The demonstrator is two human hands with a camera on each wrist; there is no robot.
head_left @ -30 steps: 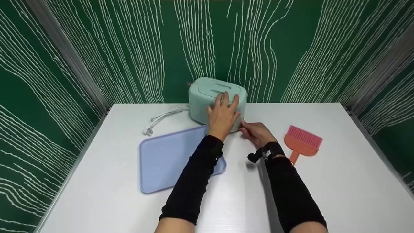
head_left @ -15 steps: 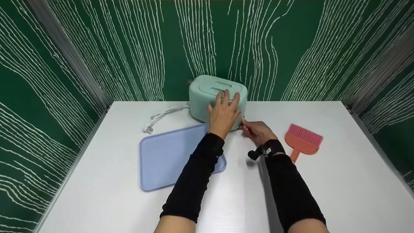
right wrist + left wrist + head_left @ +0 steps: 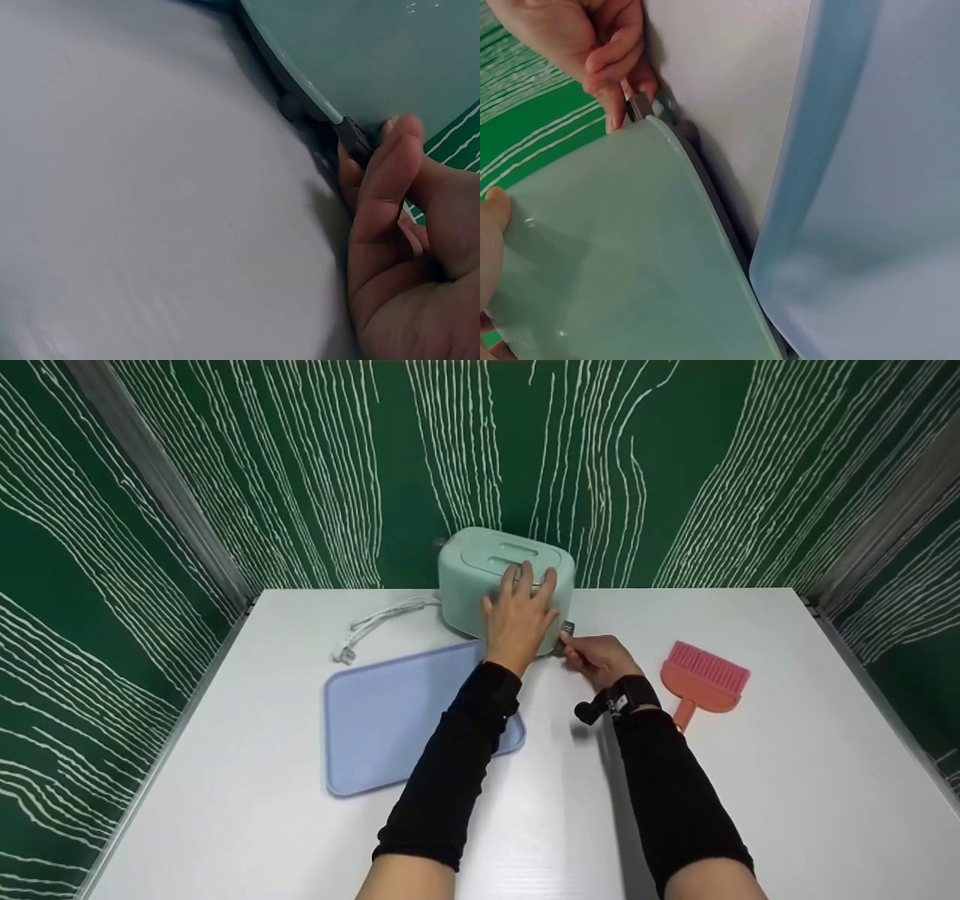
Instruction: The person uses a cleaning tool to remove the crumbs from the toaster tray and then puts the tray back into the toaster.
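- Head view: the toaster (image 3: 469, 585) stands at the far middle of the white table (image 3: 555, 825), in front of the green wall (image 3: 517, 457).
- The left hand (image 3: 517, 619) rests on its near side, fingers spread and fairly straight, the tips reaching the top; it is not wrapped round anything.
- The right hand (image 3: 600, 658) pinches a dark tab (image 3: 568, 628) at the toaster's low right end.
- The cord (image 3: 394, 611) runs left from the toaster to its plug (image 3: 345, 655).
- The tray (image 3: 397, 724) lies on the near left, partly under the left forearm; the brush (image 3: 701, 679) lies to the right.
- Left wrist view: the left hand's fingers touch the toaster's side; the tab shows between the right hand's fingertips. The tray's rim is right beside the toaster's base; I cannot tell if they touch.
- Right wrist view: thumb and fingers close on the tab, at the toaster's bottom corner.
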